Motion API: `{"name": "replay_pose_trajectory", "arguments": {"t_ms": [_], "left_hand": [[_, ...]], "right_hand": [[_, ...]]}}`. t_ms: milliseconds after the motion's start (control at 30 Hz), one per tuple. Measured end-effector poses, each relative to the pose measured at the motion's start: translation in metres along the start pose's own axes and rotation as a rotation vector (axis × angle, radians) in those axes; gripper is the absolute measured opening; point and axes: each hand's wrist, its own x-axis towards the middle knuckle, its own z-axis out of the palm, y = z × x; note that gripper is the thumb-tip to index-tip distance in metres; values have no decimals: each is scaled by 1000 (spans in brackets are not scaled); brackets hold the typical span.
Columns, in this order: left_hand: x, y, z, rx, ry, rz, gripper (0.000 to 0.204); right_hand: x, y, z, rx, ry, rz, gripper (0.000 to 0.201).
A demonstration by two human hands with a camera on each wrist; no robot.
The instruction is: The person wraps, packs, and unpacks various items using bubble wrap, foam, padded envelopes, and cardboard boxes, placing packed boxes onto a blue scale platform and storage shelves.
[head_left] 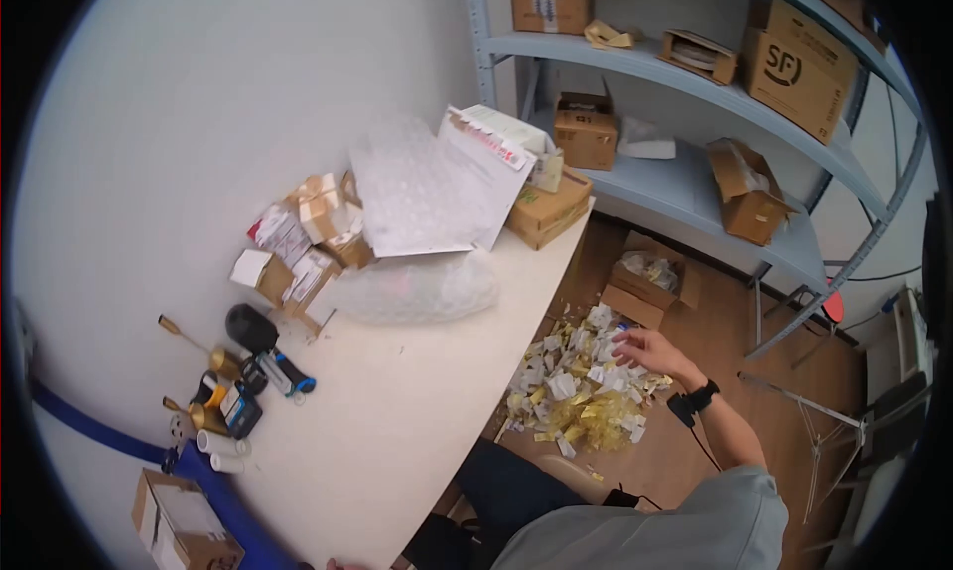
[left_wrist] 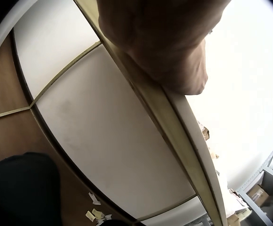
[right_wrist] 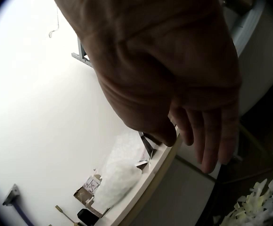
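My right hand (head_left: 650, 356) hangs in the air off the table's right side, holding nothing. In the head view it overlaps a pile of white and yellow paper and plastic scraps (head_left: 586, 381) on the floor. Its fingers (right_wrist: 211, 136) are loosely extended in the right wrist view. My left hand (left_wrist: 160, 47) rests at the edge of the white table (head_left: 377, 411); only a sliver of it shows at the bottom of the head view, and most of its fingers are hidden. A clear bubble-wrap bundle (head_left: 417, 290) lies on the tabletop, before a large bubble-wrap bag (head_left: 407, 188).
Small cardboard boxes (head_left: 308, 272) sit by the wall, near a black and blue device (head_left: 263, 347) and white rolls (head_left: 220, 449). Metal shelving (head_left: 635, 178) holds several cartons. An open carton (head_left: 640, 287) stands on the floor beside the scraps. A folding metal stand (head_left: 809, 406) is at right.
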Motion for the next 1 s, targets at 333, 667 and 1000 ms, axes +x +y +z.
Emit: {"name": "replay_pose_trajectory", "arguments": {"t_ms": [333, 667, 1000], "left_hand": [[4, 4, -4, -86, -29, -35, 25], [1, 2, -1, -57, -3, -39, 23], [-3, -4, 4, -68, 32, -34, 21]], "right_hand": [[17, -126, 113, -377, 217, -653, 70], [189, -247, 200, -685, 175, -839, 82], [271, -288, 226, -1117, 636, -646, 89]]}}
